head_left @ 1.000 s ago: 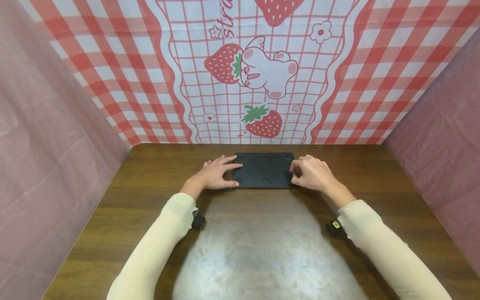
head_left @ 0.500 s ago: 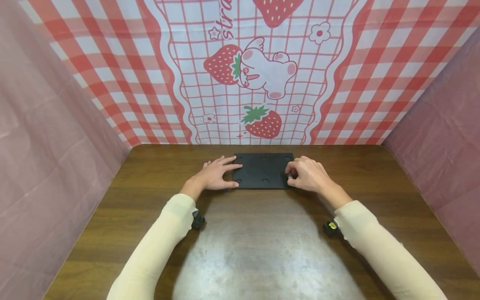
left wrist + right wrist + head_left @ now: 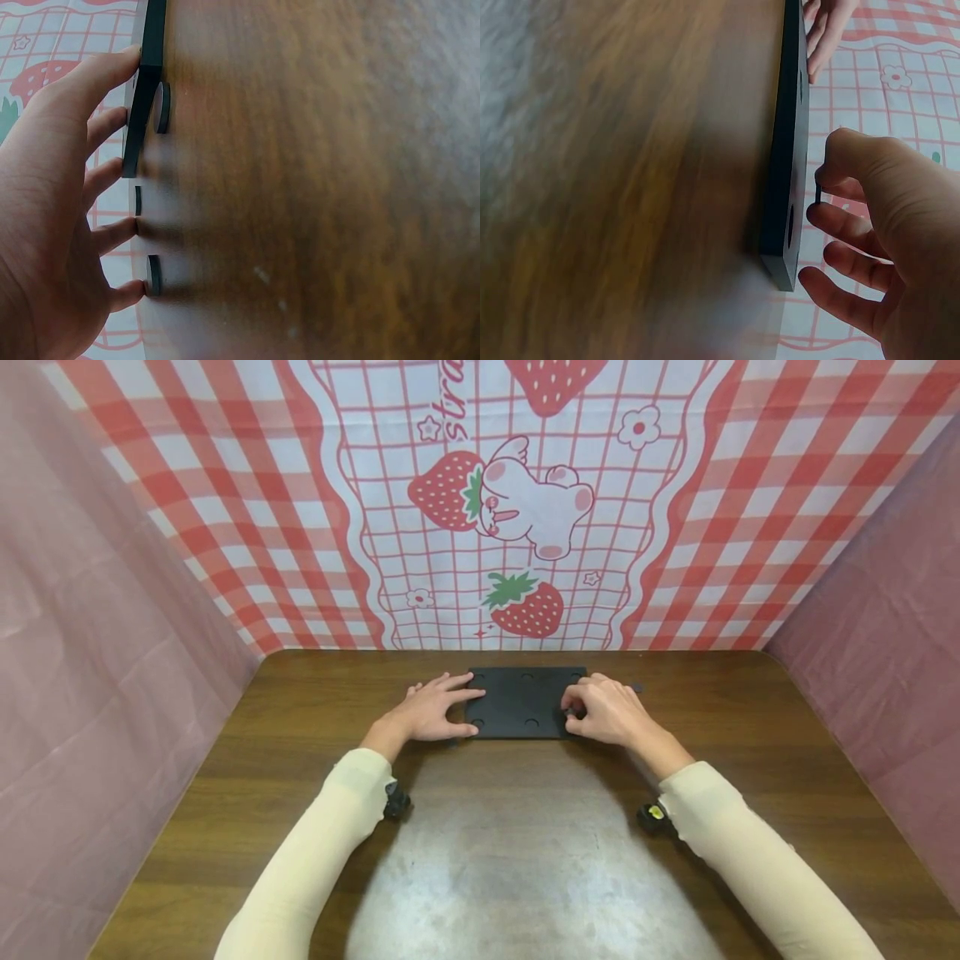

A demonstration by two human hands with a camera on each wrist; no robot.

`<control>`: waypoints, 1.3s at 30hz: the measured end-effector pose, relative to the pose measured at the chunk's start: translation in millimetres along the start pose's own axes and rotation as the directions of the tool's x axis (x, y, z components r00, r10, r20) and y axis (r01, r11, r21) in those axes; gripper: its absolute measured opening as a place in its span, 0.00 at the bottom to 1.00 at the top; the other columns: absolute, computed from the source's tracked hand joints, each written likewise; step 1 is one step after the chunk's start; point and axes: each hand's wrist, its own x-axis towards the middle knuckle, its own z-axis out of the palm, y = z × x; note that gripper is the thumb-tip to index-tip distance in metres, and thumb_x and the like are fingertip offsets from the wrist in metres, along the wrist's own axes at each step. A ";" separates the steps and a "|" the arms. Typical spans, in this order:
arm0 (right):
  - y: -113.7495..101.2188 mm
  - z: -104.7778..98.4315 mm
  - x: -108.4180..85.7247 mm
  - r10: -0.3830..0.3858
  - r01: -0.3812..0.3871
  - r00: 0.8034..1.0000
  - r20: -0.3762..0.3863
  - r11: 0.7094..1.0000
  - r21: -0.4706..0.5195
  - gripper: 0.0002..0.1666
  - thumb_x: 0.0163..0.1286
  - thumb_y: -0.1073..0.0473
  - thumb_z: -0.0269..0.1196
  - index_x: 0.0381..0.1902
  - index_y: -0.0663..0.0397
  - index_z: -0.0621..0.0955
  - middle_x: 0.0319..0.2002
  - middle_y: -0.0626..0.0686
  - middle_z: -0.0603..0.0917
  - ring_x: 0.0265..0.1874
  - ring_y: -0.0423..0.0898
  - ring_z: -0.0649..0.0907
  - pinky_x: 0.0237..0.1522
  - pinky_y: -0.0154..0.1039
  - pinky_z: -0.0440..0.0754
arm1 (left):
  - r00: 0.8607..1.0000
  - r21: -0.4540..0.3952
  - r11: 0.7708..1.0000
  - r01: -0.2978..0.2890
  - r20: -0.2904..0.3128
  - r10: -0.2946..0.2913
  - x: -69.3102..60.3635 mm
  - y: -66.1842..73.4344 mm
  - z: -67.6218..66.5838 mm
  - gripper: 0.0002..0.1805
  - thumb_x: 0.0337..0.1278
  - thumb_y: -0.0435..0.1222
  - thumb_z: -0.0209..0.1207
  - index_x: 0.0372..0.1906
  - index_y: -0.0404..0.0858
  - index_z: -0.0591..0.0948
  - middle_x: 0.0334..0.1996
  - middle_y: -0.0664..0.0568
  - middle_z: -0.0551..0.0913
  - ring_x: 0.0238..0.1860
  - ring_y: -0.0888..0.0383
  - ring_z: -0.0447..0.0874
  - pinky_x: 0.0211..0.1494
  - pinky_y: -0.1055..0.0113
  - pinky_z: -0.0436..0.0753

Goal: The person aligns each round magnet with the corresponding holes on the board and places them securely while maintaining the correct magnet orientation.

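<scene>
Pinching a disc point(image 3: 818, 193) between thumb and finger, the right hand point(image 3: 609, 710) holds it just above the right end of the board point(image 3: 521, 702), flat on the table point(image 3: 525, 827). The left hand point(image 3: 430, 710), spread wide, touches the left end near three loose discs point(image 3: 163, 107).

So the right hand point(image 3: 911, 225) has a thin dark disc point(image 3: 818, 193) pinched between thumb and a finger, edge-on from here so it's basically just a line. The other fingers are bent and not on the disc. It's right beside the black board point(image 3: 781, 165), with a bit of a gap between the two. Board's got a dark round spot point(image 3: 791, 226) near its close end and another further along. Way at the far end there's part of the left hand point(image 3: 829, 30), fingers right up by the board. Brown wood table point(image 3: 630, 187), kinda blurry, plus a white cloth point(image 3: 862, 97) with a pinkish-red grid and a little flower point(image 3: 896, 76).
</scene>
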 end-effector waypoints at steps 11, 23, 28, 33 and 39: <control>-7.9 2.5 4.3 -0.013 0.013 1.000 0.004 1.000 0.015 0.08 0.63 0.55 0.74 0.41 0.44 0.92 0.35 0.46 0.86 0.38 0.47 0.82 0.29 0.43 0.77 | 0.999 0.087 0.996 0.030 0.029 -0.033 -14.8 30.6 -16.4 0.43 0.76 0.64 0.63 0.89 0.60 0.67 0.95 0.54 0.52 0.96 0.36 0.44 0.89 0.18 0.50; -18.1 4.2 6.4 -0.039 0.038 0.998 0.039 0.999 0.032 0.10 0.62 0.54 0.76 0.42 0.43 0.92 0.36 0.46 0.86 0.40 0.47 0.81 0.29 0.41 0.74 | 1.000 0.046 0.999 -0.008 0.004 0.008 -0.1 0.8 0.4 0.47 0.68 0.75 0.62 0.88 0.67 0.68 0.95 0.57 0.54 0.95 0.35 0.46 0.86 0.15 0.51; -21.1 5.3 6.6 -0.054 0.052 0.997 0.049 0.998 0.039 0.11 0.62 0.54 0.76 0.44 0.43 0.92 0.36 0.46 0.86 0.40 0.46 0.80 0.29 0.40 0.74 | 1.000 0.042 0.999 -0.005 0.008 0.004 0.1 2.6 -1.1 0.47 0.68 0.74 0.62 0.88 0.66 0.68 0.95 0.57 0.53 0.96 0.35 0.45 0.86 0.15 0.50; -24.3 6.7 8.7 -0.068 0.066 0.997 0.038 0.997 0.041 0.10 0.63 0.54 0.76 0.44 0.42 0.93 0.37 0.46 0.87 0.40 0.46 0.80 0.29 0.40 0.74 | 1.000 0.030 1.000 0.001 0.010 -0.001 1.3 -1.0 0.4 0.47 0.68 0.74 0.63 0.88 0.68 0.68 0.95 0.59 0.52 0.97 0.38 0.42 0.88 0.17 0.49; -28.2 7.5 10.7 -0.075 0.073 0.997 0.037 0.996 0.043 0.10 0.63 0.54 0.76 0.43 0.43 0.93 0.36 0.46 0.87 0.39 0.46 0.80 0.29 0.40 0.75 | 1.000 0.011 1.000 -0.002 0.011 0.002 -3.1 6.0 -3.6 0.47 0.69 0.73 0.63 0.88 0.65 0.69 0.95 0.57 0.53 0.96 0.35 0.44 0.87 0.16 0.48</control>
